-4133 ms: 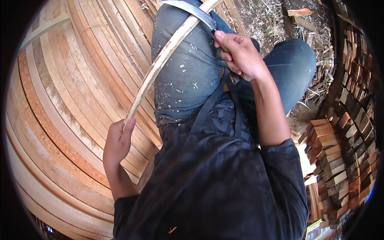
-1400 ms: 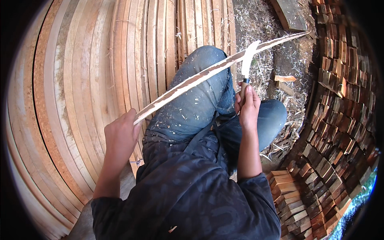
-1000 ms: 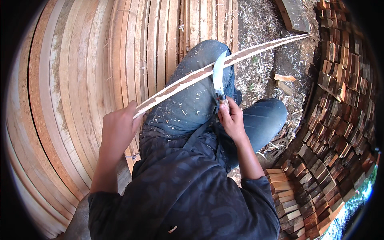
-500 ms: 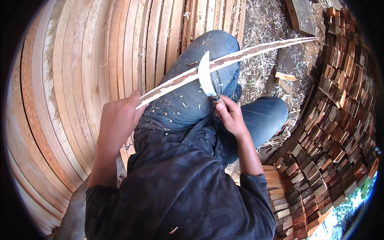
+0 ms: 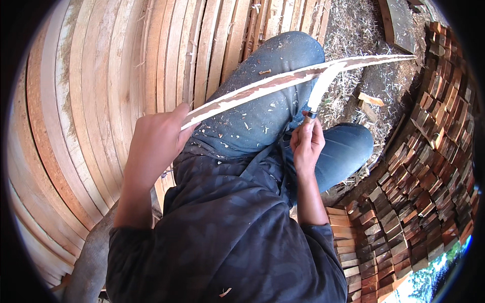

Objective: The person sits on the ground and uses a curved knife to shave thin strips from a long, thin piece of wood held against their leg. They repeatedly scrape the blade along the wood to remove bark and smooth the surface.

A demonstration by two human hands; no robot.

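My left hand is closed around the near end of a long, thin wooden strip, pale along its edges with a brown band down the middle. The strip slants across my raised thigh and tapers to a point at the far right. In my right hand is a curved knife, gripped by its short handle with the fingers wrapped round it. Its pale blade points up and to the right, and its tip meets the strip just beyond my knee. Small shavings are scattered on my trousers.
Long sawn boards lie side by side at the left and far side. Curly shavings cover the ground beyond my knee, with a wood block and a thick plank. A tall stack of cut timber ends curves along the right.
The knife and my right hand have moved right along the strip, from over my thigh to past the knee. The blade has turned to lean rightward. My left hand keeps its hold.
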